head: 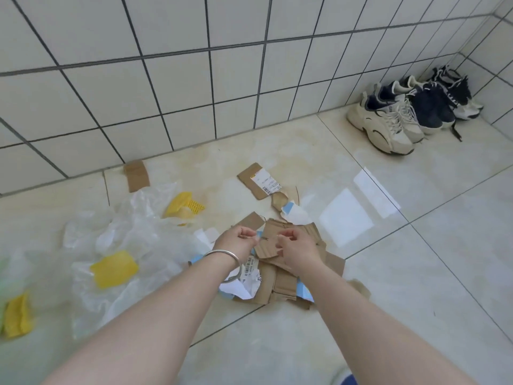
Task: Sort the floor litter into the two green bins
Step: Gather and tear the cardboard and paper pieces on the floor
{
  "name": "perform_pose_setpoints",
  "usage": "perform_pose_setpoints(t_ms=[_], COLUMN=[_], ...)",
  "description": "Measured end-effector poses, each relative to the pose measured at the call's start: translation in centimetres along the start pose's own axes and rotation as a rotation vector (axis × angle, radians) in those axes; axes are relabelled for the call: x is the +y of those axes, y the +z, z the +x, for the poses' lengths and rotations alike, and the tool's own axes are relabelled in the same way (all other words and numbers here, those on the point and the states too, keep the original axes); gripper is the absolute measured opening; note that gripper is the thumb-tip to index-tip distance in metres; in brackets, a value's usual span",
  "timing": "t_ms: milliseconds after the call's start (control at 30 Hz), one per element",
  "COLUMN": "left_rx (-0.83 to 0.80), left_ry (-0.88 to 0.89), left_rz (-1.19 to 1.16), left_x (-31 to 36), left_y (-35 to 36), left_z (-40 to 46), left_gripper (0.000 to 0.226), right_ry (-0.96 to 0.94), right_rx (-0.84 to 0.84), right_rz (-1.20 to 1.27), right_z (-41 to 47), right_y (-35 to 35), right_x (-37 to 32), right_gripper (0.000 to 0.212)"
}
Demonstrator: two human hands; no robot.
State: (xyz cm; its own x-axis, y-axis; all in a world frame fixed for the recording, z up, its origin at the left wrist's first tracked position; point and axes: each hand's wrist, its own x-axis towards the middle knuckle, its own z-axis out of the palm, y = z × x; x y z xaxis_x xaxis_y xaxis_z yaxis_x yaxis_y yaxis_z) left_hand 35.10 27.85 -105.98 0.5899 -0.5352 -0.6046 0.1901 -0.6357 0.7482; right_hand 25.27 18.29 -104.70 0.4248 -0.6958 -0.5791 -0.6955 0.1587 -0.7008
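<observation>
A pile of torn brown cardboard mixed with white and blue paper lies on the floor in the middle. My left hand, with a silver bangle on the wrist, pinches the left edge of the top cardboard piece. My right hand grips the same piece from the right. More cardboard lies apart: a labelled piece behind the pile and a small piece by the wall. Clear plastic film with yellow plastic pieces spreads to the left. No green bin is in view.
A white tiled wall runs behind the litter. Several sneakers stand in the far right corner. Glossy floor tiles stretch to the right, with bright window reflections.
</observation>
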Motion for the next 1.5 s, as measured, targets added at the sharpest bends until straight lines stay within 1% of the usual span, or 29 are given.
perform_pose_setpoints(t_ms=[100, 133, 200, 300, 367, 433, 500, 567, 667, 733, 867, 900, 967, 1067, 1133, 1200, 1267, 1300, 1367, 1433, 1500], left_rx=[0.002, 0.004, 0.024, 0.123, 0.168, 0.183, 0.186, 0.178, 0.097, 0.06, 0.066, 0.074, 0.092, 0.091, 0.1, 0.105, 0.041, -0.021, -0.123, -0.184, -0.26], left_ry=[-0.05, -0.066, -0.093, -0.11, -0.117, -0.131, -0.135, -0.115, -0.038, -0.012, 0.017, 0.02, 0.025, 0.034, 0.038, 0.091, 0.238, 0.316, 0.422, 0.506, 0.563], left_rz=[0.021, 0.038, 0.086, 0.24, 0.337, 0.362, 0.344, 0.324, 0.387, 0.409, 0.374, 0.356, 0.314, 0.276, 0.26, 0.305, 0.553, 0.698, 0.909, 1.071, 1.192], left_x=[-1.3, -1.7, -2.2, -2.5, -2.6, -2.7, -2.9, -3.0, -3.4, -3.4, -3.0, -2.9, -2.5, -2.2, -2.1, -2.2, -2.5, -2.5, -2.1, -1.5, -1.1], left_y=[1.6, 2.1, 2.9, 4.1, 4.6, 5.0, 5.2, 5.4, 5.6, 5.8, 6.5, 6.7, 6.9, 7.2, 7.4, 7.4, 7.2, 7.2, 7.3, 7.7, 8.4], left_z=[2.6, 3.3, 4.6, 6.1, 7.0, 8.0, 9.0, 10.0, 11.4, 12.1, 12.7, 12.7, 12.7, 12.6, 12.5, 12.7, 13.1, 13.2, 13.0, 13.0, 13.3], left_gripper=[0.014, 0.012, 0.01, 0.023, 0.029, 0.03, 0.028, 0.026, 0.025, 0.027, 0.029, 0.028, 0.025, 0.035, 0.041, 0.037, 0.033, 0.039, 0.058, 0.073, 0.083], right_ry=[0.044, 0.04, 0.012, -0.111, -0.184, -0.285, -0.389, -0.451, -0.472, -0.479, -0.454, -0.439, -0.38, -0.278, -0.236, -0.173, -0.091, -0.048, 0.011, 0.048, 0.074], right_rx=[0.005, -0.002, -0.028, -0.026, -0.032, -0.025, -0.018, -0.039, -0.056, -0.054, -0.083, -0.089, -0.104, -0.096, -0.063, -0.011, 0.044, 0.072, 0.113, 0.134, 0.161], right_rz=[-0.051, -0.088, -0.242, -0.608, -0.756, -0.862, -0.923, -0.974, -1.058, -1.09, -1.151, -1.149, -1.061, -0.913, -0.865, -0.762, -0.617, -0.549, -0.451, -0.369, -0.287], right_z=[2.9, 3.7, 4.9, 6.5, 7.6, 8.5, 9.5, 10.3, 11.0, 11.3, 11.8, 11.8, 11.7, 11.4, 11.3, 11.2, 11.2, 11.2, 11.1, 11.0, 10.9], right_y=[-1.3, -1.7, -2.2, -2.6, -2.5, -2.4, -2.2, -2.2, -2.0, -2.2, -2.8, -2.9, -3.3, -4.2, -4.9, -5.7, -6.4, -6.6, -6.9, -7.2, -7.6], right_x=[2.0, 2.6, 3.7, 4.9, 5.5, 5.9, 6.3, 6.4, 6.5, 6.8, 6.7, 6.7, 6.7, 6.8, 6.9, 7.0, 7.2, 7.3, 7.6, 7.9, 8.1], right_gripper=[0.009, 0.012, 0.019, 0.03, 0.036, 0.039, 0.044, 0.048, 0.055, 0.056, 0.05, 0.047, 0.038, 0.024, 0.022, 0.019, 0.018, 0.02, 0.023, 0.021, 0.019])
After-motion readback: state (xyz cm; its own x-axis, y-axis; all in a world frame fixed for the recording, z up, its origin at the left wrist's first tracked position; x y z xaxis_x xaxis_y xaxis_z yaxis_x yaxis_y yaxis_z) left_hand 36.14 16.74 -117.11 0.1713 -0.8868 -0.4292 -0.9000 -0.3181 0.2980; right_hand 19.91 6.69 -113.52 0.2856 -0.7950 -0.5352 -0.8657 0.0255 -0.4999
